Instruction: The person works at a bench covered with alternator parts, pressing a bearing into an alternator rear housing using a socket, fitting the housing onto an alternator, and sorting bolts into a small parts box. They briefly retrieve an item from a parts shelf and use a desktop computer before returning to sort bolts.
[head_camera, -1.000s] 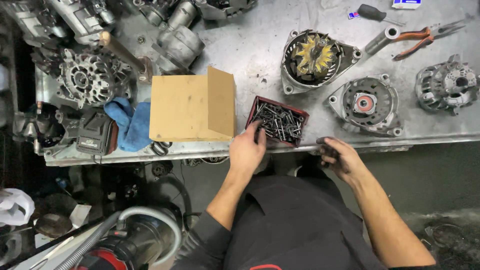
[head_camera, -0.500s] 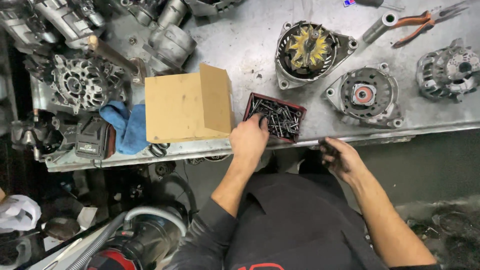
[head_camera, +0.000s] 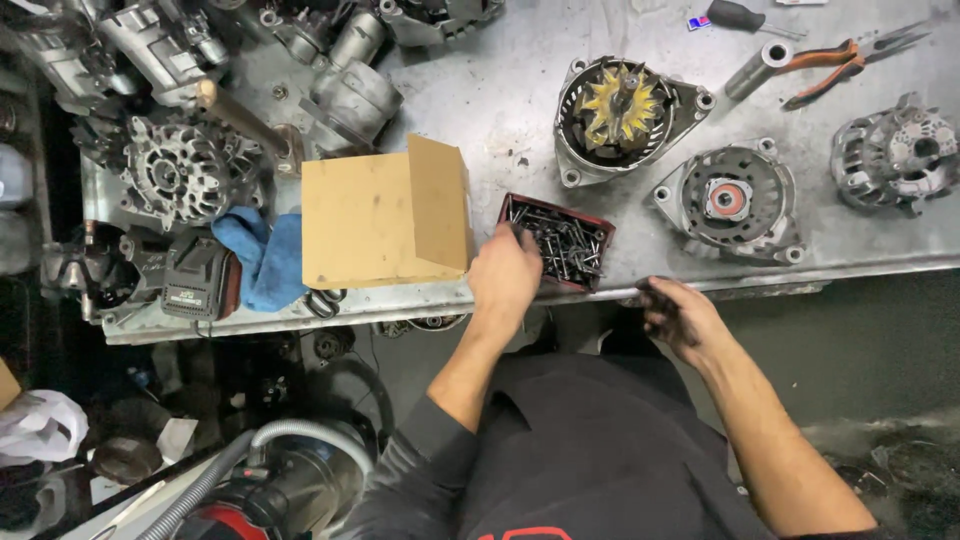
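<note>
My left hand (head_camera: 505, 275) reaches into a small dark red tray (head_camera: 590, 230) full of several bolts and screws at the front edge of the metal workbench (head_camera: 500, 90); its fingertips are in the bolts, and I cannot tell if they grip one. My right hand (head_camera: 675, 315) rests at the bench's front edge, grimy, fingers loosely curled, nothing visible in it. Beyond the tray lie an alternator housing with a yellow-tinted rotor (head_camera: 620, 110) and a round end cover with a bearing (head_camera: 735, 200).
A brown cardboard box (head_camera: 380, 215) sits left of the tray, a blue rag (head_camera: 260, 255) and black charger (head_camera: 190, 280) beyond it. Alternator parts (head_camera: 185, 165) crowd the back left. Red-handled pliers (head_camera: 835, 60) and another housing (head_camera: 895, 155) lie right. A vacuum hose (head_camera: 260, 450) is on the floor.
My left hand has moved deeper into the bolt tray. The camera view shifted slightly; my right hand stays at the bench edge.
</note>
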